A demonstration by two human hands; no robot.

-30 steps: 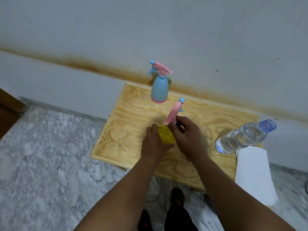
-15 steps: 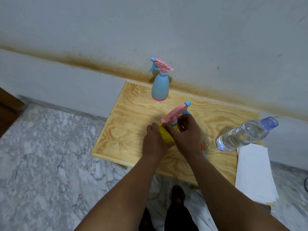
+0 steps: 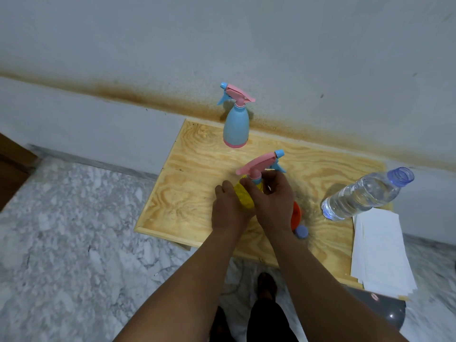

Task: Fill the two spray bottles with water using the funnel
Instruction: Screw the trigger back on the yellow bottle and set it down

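Observation:
A yellow spray bottle [image 3: 243, 196] stands on the wooden table [image 3: 192, 183]. My left hand [image 3: 228, 209] grips its body. My right hand [image 3: 275, 198] grips the neck just under the pink spray head [image 3: 256, 164], which sits on top of the bottle. A blue spray bottle [image 3: 236, 124] with a pink head stands upright at the table's back edge, apart from both hands. The orange funnel [image 3: 296, 215] lies behind my right wrist, mostly hidden. An uncapped clear water bottle [image 3: 365, 193] stands at the right.
A small blue cap [image 3: 301, 232] lies on the table beside the funnel. A stack of white paper [image 3: 382, 250] covers the table's right front corner. The wall rises right behind the table. Marble floor lies to the left and below.
The pink spray head has swung from pointing steeply up to lying nearly level on the yellow bottle's neck. My right hand has turned with it. My left hand still holds the bottle.

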